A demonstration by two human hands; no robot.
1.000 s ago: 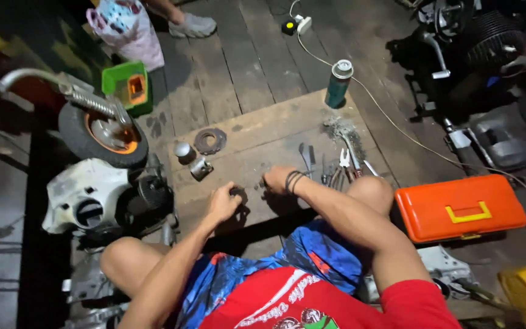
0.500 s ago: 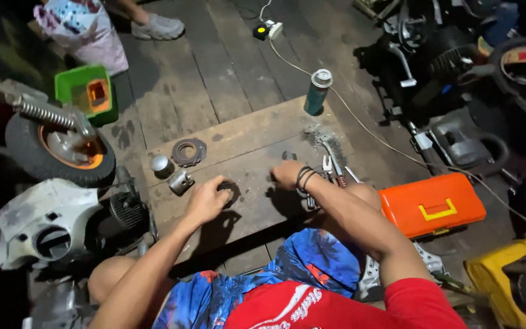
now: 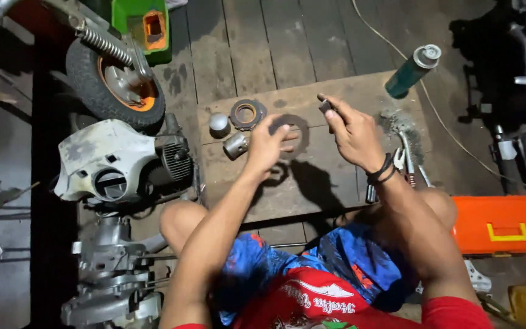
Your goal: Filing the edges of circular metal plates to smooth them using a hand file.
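My left hand (image 3: 267,145) is raised above a wooden board (image 3: 330,183) and grips a flat dark metal ring (image 3: 298,129) by its edge. My right hand (image 3: 352,128) is lifted beside it, pinching a small dark metal part (image 3: 325,106) between thumb and fingers; black bands circle that wrist. On the board to the left lie another ring-shaped disc (image 3: 246,114), a small round cap (image 3: 218,122) and a short metal cylinder (image 3: 236,145).
A green spray can (image 3: 413,71) lies at the board's far right corner. Hand tools (image 3: 404,159) lie by my right knee. An orange toolbox (image 3: 504,224) sits at right. A small wheel (image 3: 115,84), a white engine cover (image 3: 106,159) and engine parts (image 3: 114,280) crowd the left. A green box (image 3: 151,28) stands at the back.
Both hands have lifted off the board. My left hand now holds the ring up, and my right hand has raised a small part. The camera has tilted and moved closer.
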